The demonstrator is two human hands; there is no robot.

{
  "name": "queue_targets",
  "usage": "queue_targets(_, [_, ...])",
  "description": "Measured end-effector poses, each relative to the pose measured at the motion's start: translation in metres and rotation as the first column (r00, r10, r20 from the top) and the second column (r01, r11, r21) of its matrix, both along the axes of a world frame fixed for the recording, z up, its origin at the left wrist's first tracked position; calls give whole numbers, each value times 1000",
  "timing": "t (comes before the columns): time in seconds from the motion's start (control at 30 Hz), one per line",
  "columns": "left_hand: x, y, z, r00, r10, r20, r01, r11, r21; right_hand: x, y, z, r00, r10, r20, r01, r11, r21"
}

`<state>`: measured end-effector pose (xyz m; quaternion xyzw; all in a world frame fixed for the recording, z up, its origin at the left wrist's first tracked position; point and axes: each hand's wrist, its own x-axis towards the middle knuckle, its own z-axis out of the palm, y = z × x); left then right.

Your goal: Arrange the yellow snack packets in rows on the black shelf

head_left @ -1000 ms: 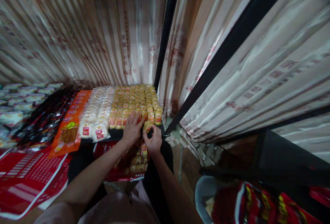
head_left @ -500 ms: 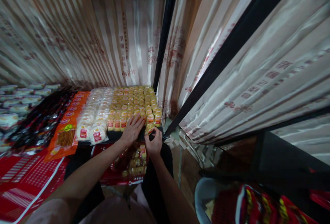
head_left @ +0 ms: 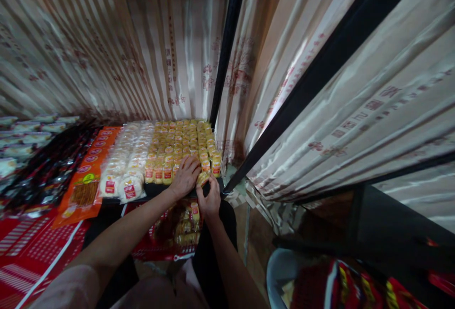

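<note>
Rows of small yellow wrapped packets (head_left: 174, 143) with red labels stand on a dark shelf (head_left: 156, 189). My left hand (head_left: 186, 176) lies on the front of these rows, fingers bent against the packets; what its fingertips grip is hidden. Beside it, at the shelf's front edge, my right hand (head_left: 209, 197) pinches one yellow packet (head_left: 203, 177) between thumb and fingers. White round packets (head_left: 130, 186) in clear wrap line the shelf to the left. More yellow packets (head_left: 186, 226) lie in a red basket (head_left: 149, 242) below my hands.
An orange snack bag (head_left: 83, 190), dark glossy packets (head_left: 50, 167) and white packets (head_left: 30, 136) fill the left side. Black poles (head_left: 284, 110) stand before pale curtains (head_left: 192, 39). Lower right, a pale tub (head_left: 275, 271) sits near red packages (head_left: 369, 287).
The view has shifted slightly. My right hand has moved a little with the yellow packet, which now shows more clearly at its fingertips. My left hand remains on the rows.
</note>
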<state>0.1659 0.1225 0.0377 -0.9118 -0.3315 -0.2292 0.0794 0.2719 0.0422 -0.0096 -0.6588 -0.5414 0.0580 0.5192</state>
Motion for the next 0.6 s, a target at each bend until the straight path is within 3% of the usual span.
queue_targets(0.43, [19, 21, 18, 981, 173, 88, -174, 985, 5, -3, -2, 6, 985, 1, -170, -17, 995, -95])
queue_targets(0.6, [21, 20, 18, 988, 143, 62, -142, 990, -14, -1, 0, 1, 990, 17, -143, -23, 999, -40])
